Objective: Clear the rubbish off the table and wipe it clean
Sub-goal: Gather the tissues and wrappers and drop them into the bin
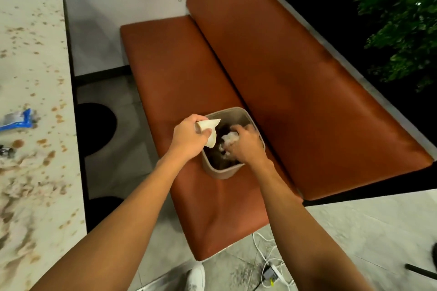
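Bin [233, 170] on the bench seat [170, 59], table [35, 66] to its left.

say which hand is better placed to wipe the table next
Likely left: the left hand grips a cream folded sheet nearer the stained table; the right hand holds crumpled white tissue in the beige bin.

Eatery booth, café or restaurant type.
Padded brown bench [170, 66] with tall matching backrest [283, 66] faces a long stone-pattern table [35, 66] splattered with brown food stains. Round black pedestal base [94, 125] under the table, grey tiled floor [354, 224], green foliage [390, 19] behind the backrest.
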### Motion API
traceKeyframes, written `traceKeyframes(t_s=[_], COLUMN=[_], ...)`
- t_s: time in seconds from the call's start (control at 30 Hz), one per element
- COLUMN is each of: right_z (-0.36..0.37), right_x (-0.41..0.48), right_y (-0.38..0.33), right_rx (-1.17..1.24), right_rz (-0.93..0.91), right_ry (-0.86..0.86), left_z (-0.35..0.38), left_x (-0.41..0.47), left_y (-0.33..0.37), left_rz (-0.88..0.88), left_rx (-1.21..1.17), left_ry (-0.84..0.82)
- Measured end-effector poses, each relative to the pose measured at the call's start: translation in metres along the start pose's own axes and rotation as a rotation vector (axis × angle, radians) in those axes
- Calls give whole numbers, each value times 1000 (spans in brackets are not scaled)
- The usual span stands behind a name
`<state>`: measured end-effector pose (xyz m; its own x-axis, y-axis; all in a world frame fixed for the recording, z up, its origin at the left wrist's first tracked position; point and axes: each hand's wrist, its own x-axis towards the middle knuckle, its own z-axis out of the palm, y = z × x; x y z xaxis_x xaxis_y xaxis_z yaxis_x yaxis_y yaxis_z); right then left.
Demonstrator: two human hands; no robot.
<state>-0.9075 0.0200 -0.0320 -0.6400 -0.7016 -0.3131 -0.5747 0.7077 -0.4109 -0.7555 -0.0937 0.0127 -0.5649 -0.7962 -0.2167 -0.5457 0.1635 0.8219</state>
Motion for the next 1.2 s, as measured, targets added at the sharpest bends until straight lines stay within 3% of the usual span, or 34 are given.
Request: traceKeyframes(t_s=[0.27, 0.5, 0.93, 1.2], right_z=[-3, -10, 4, 37], right_x=[1, -3, -17, -52], right_y=[30, 45, -17, -108], right_rx=[99, 177, 158, 170], right_rz=[3, -18, -144, -289], right_ry=[6, 81, 101, 67], left_z=[50, 83, -4, -95], left_x=[32, 31, 9, -47], left_y=[-4, -13, -35, -79], left_rz=[44, -6, 130, 24], left_rx=[141, 271, 161, 117], left_ry=[-81, -379, -136, -24])
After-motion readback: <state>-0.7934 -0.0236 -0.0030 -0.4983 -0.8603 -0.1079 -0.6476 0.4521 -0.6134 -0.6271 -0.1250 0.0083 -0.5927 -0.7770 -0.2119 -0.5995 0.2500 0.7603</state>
